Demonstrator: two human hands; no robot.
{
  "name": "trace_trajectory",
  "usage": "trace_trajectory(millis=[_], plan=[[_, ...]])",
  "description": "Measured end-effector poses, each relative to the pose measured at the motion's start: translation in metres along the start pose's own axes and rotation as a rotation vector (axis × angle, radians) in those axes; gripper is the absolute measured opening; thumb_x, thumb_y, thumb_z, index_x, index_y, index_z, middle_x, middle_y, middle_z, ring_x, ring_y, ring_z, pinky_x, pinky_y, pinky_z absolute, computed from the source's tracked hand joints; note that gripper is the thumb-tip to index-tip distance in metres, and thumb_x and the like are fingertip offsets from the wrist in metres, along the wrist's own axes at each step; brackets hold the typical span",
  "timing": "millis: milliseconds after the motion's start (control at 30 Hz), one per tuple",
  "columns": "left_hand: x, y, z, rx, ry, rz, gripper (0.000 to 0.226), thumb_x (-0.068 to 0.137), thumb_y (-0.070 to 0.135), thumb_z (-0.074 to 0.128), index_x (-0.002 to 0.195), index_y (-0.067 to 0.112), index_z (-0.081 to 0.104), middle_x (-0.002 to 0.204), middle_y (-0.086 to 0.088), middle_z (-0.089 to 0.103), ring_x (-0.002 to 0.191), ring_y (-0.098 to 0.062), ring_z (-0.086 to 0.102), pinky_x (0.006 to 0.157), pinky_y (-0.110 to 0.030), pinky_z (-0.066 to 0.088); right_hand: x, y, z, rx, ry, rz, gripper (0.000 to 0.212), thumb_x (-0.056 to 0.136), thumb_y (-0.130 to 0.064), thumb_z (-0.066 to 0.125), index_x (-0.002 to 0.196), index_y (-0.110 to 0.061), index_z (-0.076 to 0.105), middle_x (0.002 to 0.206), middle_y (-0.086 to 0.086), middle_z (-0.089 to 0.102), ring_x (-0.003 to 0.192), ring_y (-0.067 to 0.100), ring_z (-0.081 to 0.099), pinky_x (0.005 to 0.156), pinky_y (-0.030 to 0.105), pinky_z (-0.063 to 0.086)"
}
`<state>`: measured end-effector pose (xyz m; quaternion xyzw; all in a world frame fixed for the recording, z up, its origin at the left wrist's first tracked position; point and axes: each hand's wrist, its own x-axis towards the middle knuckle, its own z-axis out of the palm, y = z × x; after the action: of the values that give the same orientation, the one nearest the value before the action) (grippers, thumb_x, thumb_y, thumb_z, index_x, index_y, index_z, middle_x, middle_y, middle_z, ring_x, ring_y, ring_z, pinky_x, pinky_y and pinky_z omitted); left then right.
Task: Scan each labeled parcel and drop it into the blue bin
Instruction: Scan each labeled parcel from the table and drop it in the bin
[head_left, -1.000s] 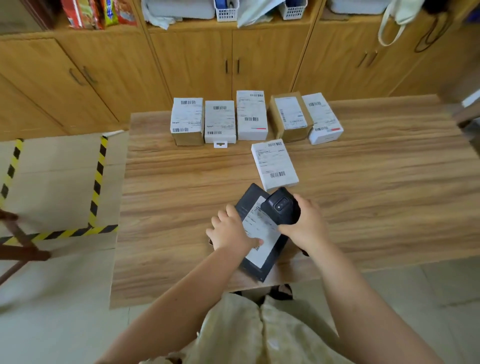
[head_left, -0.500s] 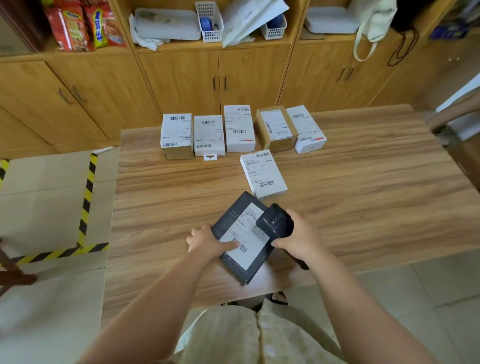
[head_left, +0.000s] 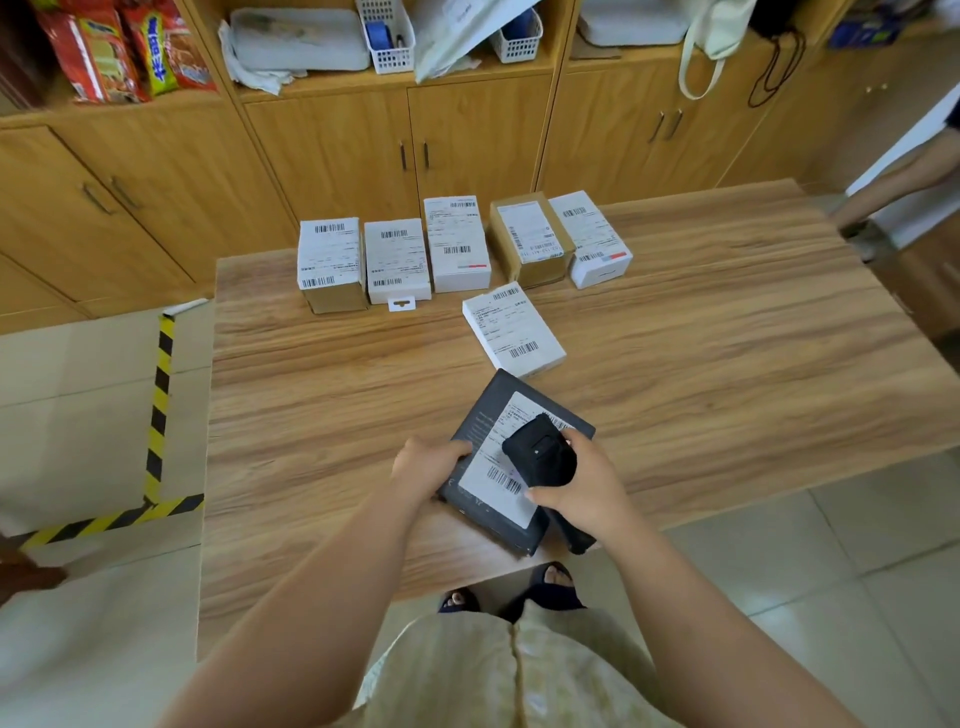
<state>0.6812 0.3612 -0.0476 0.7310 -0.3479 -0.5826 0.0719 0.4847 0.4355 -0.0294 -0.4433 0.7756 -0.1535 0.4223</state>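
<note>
At the six o'clock edge of the wood-grain bench (head_left: 727, 364), a left hand (head_left: 428, 465) is gripping a flat, matte black parcel (head_left: 485, 415), fingers (head_left: 457, 448) curling over its side. The right hand (head_left: 584, 491) is clasping a chunky black scanner (head_left: 540, 457) above the parcel's white rectangular barcode label (head_left: 493, 480).

One wide-angle camera rides on the person's head, looking forward and steeply down. It is nearest the left hand (head_left: 426, 465) and right hand (head_left: 582, 488), just below frame centre, with the dark parcel (head_left: 480, 418) and scanner (head_left: 540, 457) they hold. Both forearms enter from 6 o'clock, and the feet (head_left: 550, 582) show straight beneath. The table (head_left: 727, 374) fills the middle, running away toward 12 o'clock, where cabinets (head_left: 332, 150) stand farthest off. Striped floor tape (head_left: 158, 395) lies at 9 o'clock. Straight edges bow near the borders.
</note>
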Motion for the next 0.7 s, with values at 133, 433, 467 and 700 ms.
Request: trace_trajectory(millis=[133, 433, 467, 700], plan=[[-0.002, 0.001, -0.013, -0.042, -0.235, -0.174, 0.024, 0.085, 0.034, 0.074, 0.096, 0.016, 0.063, 0.090, -0.001, 0.061, 0.081, -0.016, 0.055, 0.080, -0.039, 0.050, -0.001, 0.009, -0.006, 0.084, 0.037, 0.017, 0.094, 0.055, -0.034, 0.086, 0.141, -0.027, 0.047, 0.130, -0.002, 0.052, 0.122, 0.018, 0.052, 0.104, 0.044, 0.046], [-0.009, -0.011, -0.050, -0.276, -0.318, -0.055, 0.015, 0.087, 0.019, 0.070, 0.100, 0.015, 0.063, 0.081, -0.003, 0.067, 0.067, -0.015, 0.062, 0.062, -0.028, 0.052, -0.007, -0.005, -0.033, 0.197, 0.111, -0.036, 0.069, 0.070, -0.012, 0.088, 0.128, -0.027, 0.052, 0.114, -0.010, 0.053, 0.111, 0.012, 0.053, 0.089, 0.028, 0.040], [-0.009, -0.014, -0.059, -0.382, -0.323, -0.045, 0.019, 0.086, 0.017, 0.069, 0.104, 0.013, 0.062, 0.090, -0.006, 0.067, 0.072, -0.017, 0.063, 0.063, -0.030, 0.053, -0.007, -0.011, -0.039, 0.211, 0.137, -0.049, 0.071, 0.071, -0.013, 0.088, 0.130, -0.026, 0.051, 0.116, -0.009, 0.052, 0.112, 0.012, 0.051, 0.090, 0.027, 0.039], [-0.012, -0.021, -0.094, -0.693, -0.095, 0.223, 0.055, 0.091, 0.006, 0.064, 0.136, 0.030, 0.043, 0.115, -0.009, 0.070, 0.087, -0.026, 0.072, 0.069, -0.042, 0.059, -0.002, -0.068, -0.043, 0.127, 0.137, -0.232, 0.073, 0.061, -0.022, 0.090, 0.127, -0.025, 0.056, 0.116, -0.011, 0.062, 0.108, 0.013, 0.059, 0.090, 0.034, 0.048]])
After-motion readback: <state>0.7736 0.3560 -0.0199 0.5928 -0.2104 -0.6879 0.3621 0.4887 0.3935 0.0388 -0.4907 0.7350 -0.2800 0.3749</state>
